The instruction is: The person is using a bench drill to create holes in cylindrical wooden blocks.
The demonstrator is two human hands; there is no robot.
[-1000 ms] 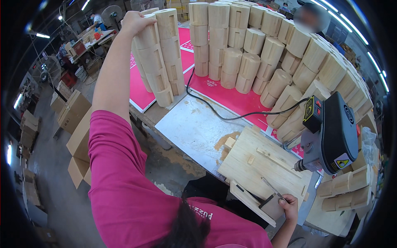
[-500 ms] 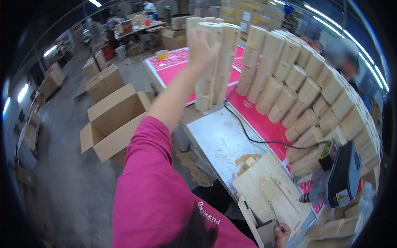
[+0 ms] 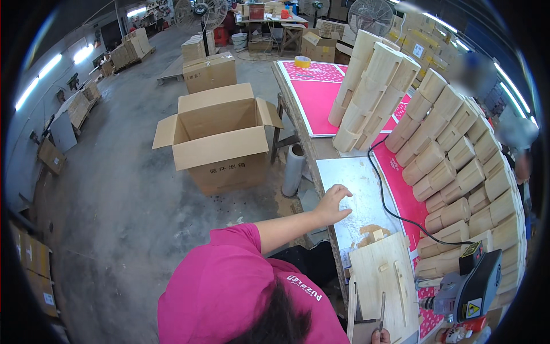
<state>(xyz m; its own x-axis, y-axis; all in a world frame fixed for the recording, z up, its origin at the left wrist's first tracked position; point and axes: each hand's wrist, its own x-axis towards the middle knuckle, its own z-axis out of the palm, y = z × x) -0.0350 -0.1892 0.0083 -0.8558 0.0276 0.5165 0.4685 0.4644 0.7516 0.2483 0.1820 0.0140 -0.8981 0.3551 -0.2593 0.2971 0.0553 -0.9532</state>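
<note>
My left hand [image 3: 335,204], with fingers apart and nothing in them, hovers over a white board [image 3: 356,182] on the workbench. Low in the picture, my right hand [image 3: 380,337] is partly cut off by the frame edge. Its fingers close round a thin metal tool [image 3: 382,309], whose kind I cannot make out. The tool sits over a plywood board [image 3: 375,261] with wooden strips fixed on it. Beyond my left hand stand tall stacks of pale wooden cylinders [image 3: 375,80]. Right of the plywood is a drill head [image 3: 478,286] with its chuck facing the board.
Many more wooden cylinders [image 3: 452,178] form a curved wall at the right. A black cable [image 3: 395,215] runs across the bench to the drill. An open cardboard box [image 3: 220,155] stands on the floor at left, beside a grey roll [image 3: 294,170]. Yellow tape [image 3: 302,61] lies on the pink sheet.
My left hand has left the top of a cylinder stack and come back nearer, over the white board. The view has swung left. My right hand keeps the metal tool at the plywood.
</note>
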